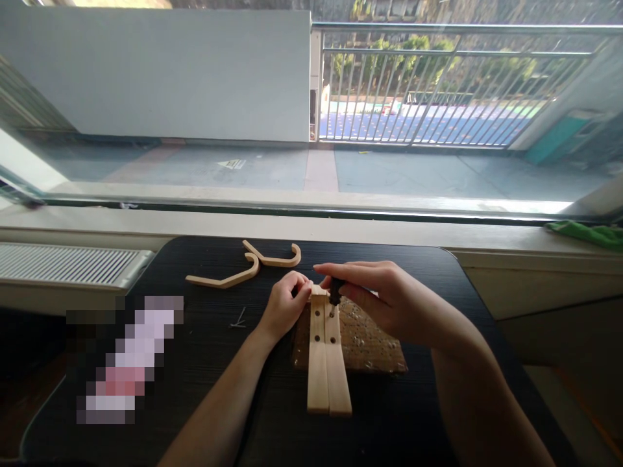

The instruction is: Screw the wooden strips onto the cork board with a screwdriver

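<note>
Centrally, just below the middle of the frame, two pale wooden strips with dark round holes (319,379) lie side by side, touching along their length. They rest across a brown, pitted, glossy-looking block (372,337), their near ends reaching past its lower edge toward the bottom of the frame. Each strip shows two holes — four in all, set roughly in a square.

The left hand (287,301) is at the strips' upper end, its fingers curled narrow and holding the wood there; how far they wrap behind it is hidden. The right hand (377,288) comes in from the right, thumb and fingers closed on a small dark-handled screwdriver (335,290), the forefinger stretched over the top of the handle. That tool stands nearly upright, its metal tip at the upper right hole.

Left of centre, near the left hand, a few thin grey metal pins (238,320) lie crossed on the black wood-grained table (219,376). Above them, toward the table's far edge, are two pale wooden hook-shaped pieces (228,280) — one just beside the other. A white slatted radiator (73,263) sits at the left, and a crumpled green cloth (591,235) lies on the sill at the far right.
</note>
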The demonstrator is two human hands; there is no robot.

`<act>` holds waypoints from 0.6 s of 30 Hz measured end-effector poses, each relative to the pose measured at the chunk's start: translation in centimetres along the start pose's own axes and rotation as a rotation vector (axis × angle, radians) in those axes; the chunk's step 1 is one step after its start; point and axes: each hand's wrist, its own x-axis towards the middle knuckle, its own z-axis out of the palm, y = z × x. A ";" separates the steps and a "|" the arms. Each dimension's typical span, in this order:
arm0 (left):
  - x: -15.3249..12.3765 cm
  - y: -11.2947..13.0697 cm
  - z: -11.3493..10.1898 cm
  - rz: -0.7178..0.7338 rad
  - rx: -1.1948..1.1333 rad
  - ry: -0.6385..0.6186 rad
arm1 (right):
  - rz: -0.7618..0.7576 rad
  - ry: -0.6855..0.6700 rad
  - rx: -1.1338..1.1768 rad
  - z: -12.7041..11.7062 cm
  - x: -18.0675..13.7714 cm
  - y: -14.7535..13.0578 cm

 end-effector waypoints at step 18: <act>0.1 0.0 -0.1 0.033 0.010 -0.019 | -0.030 0.008 -0.134 0.3 0.1 -0.3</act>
